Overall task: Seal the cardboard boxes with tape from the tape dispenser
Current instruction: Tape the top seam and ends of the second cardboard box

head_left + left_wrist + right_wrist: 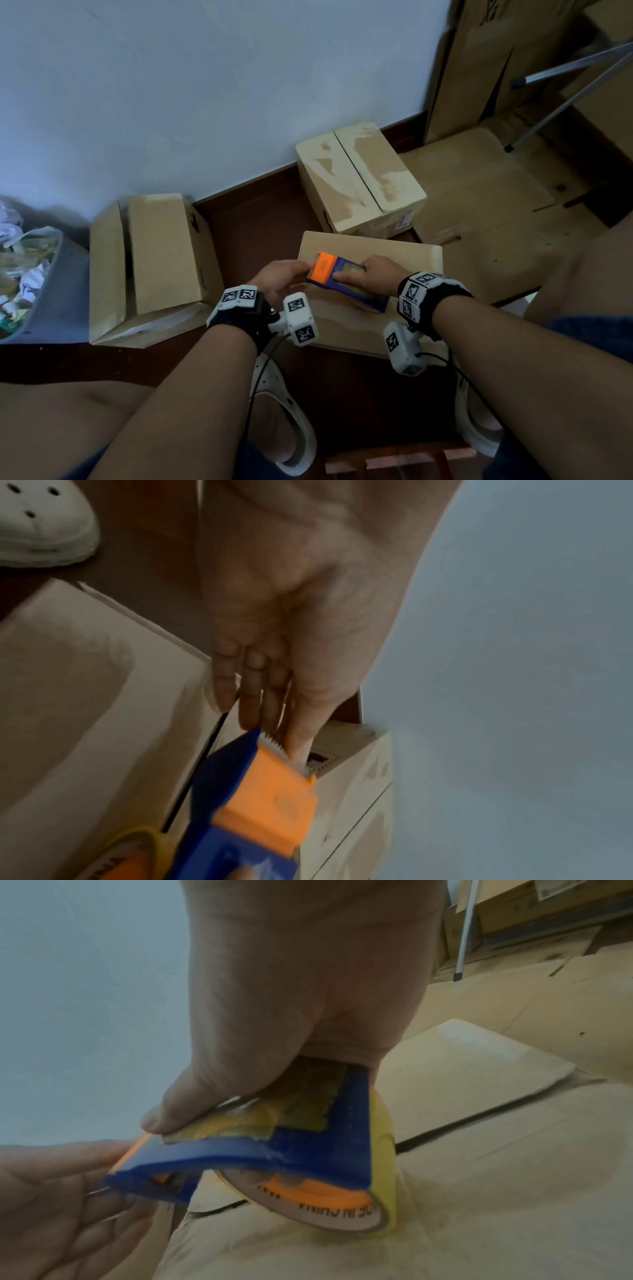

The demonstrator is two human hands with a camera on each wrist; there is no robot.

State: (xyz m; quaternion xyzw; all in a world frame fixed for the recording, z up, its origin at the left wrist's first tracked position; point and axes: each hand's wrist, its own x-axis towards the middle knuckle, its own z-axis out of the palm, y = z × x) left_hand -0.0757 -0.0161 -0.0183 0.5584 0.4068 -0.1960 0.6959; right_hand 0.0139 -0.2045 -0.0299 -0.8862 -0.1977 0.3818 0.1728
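Clearly the main risk sits at the cutter: the left hand [284, 279] has its fingers [253, 696] stretched out almost straight, tips right at the serrated teeth of the tape dispenser [344, 279], apparently feeling for the loose tape end. A slip there could nick a fingertip, or the end could fall back onto the tape roll [363, 1213] and be lost (whether any tape is actually pinched yet, I cannot tell). The right hand [373, 275] is curled round the blue body of the dispenser, thumb on top, holding it just above the nearest cardboard box [404, 253]. That box's flaps meet along a dark centre seam [479, 1118] with no strip visible over it; if the tape starts off-line, or the flaps spring up under the pull, the seal will likely wrinkle or miss the seam.

Counting from largest down: flattened cardboard sheets [486, 192] lie and lean at the right, too overlapped to number. Three cardboard boxes stand on the floor: the open box [154, 260] at the left with flaps apart, the far box [359, 178] by the wall with flaps closed and a patchy top, and the near one under the hands. One grey bin [58, 291] of crumpled waste sits at the far left. Two white shoes [291, 421] are by the near box. One dispenser, one roll.
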